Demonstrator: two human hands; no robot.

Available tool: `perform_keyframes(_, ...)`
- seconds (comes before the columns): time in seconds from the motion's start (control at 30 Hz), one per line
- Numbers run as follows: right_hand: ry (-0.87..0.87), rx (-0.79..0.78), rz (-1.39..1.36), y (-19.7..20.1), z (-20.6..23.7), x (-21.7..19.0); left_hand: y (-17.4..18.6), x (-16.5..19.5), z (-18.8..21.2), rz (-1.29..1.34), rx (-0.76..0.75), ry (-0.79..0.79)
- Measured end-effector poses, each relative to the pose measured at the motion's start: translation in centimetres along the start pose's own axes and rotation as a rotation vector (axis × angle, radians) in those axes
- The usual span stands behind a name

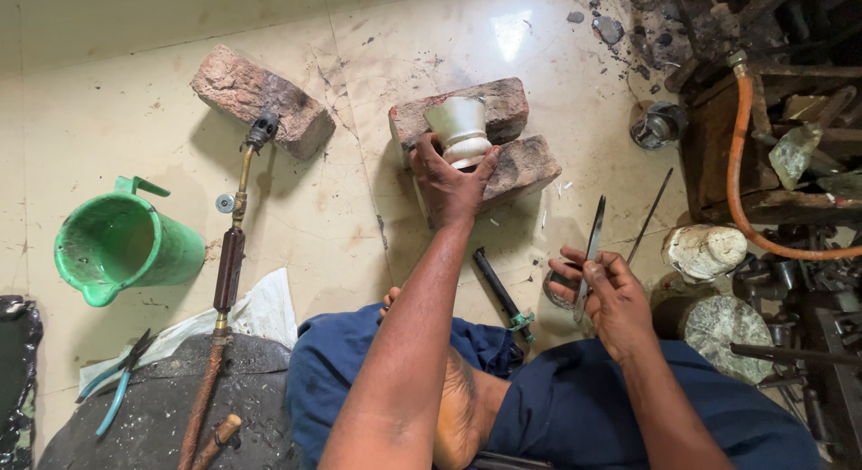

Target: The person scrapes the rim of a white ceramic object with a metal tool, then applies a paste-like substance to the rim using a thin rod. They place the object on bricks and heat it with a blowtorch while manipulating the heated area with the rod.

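Now, left hand grip around white cup on bricks, right hand pinching tweezers

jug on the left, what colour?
Green, with pale streaks inside. The jug shows best in the head view, standing on the floor beside the torch.

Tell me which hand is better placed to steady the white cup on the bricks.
Left. The left hand already grips the white cup at its base where it sits on the bricks. The right hand is off to the side nearer the body, occupied holding a thin metal tool.
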State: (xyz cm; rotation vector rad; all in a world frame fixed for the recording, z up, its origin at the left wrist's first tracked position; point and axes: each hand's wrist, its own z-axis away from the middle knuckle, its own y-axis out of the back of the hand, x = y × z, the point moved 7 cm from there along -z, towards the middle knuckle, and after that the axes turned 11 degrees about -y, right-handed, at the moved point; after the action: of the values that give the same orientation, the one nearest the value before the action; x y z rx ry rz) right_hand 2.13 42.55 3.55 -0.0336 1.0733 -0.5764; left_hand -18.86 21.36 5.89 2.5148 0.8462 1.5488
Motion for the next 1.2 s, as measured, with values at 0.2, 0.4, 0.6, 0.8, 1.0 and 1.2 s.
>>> perform_keyframes(0.2,0.001,0.001,0.030,0.2,1.1,-0.4,0.5,0.1,-0.1,0.003,-0.004,0.013)
perform_keyframes(0.4,0.034,-0.009,0.193,1.2,2.9,-1.2,2.3,1.6,-0.5,-0.009,-0.008,-0.016)
perform_keyframes(0.6,0.060,0.223,0.932,4.9,6.0,-2.0,10.2,-1.6,-0.1,0.154,-0.041,0.020)
perform_keyframes(0.8,0.129,0.449,1.486,6.2,8.7,-3.2,24.4,-5.3,3.0,-0.037,-0.064,-0.022)
perform_keyframes(1.0,0.147,0.522,1.128,4.8,8.1,-4.0,25.6,-5.1,6.7,-0.274,-0.131,0.056)
perform_keyframes(1.2,0.516,0.417,1.372,3.2,8.5,-4.3,24.8,-5.4,7.2,-0.285,-0.147,-0.023)
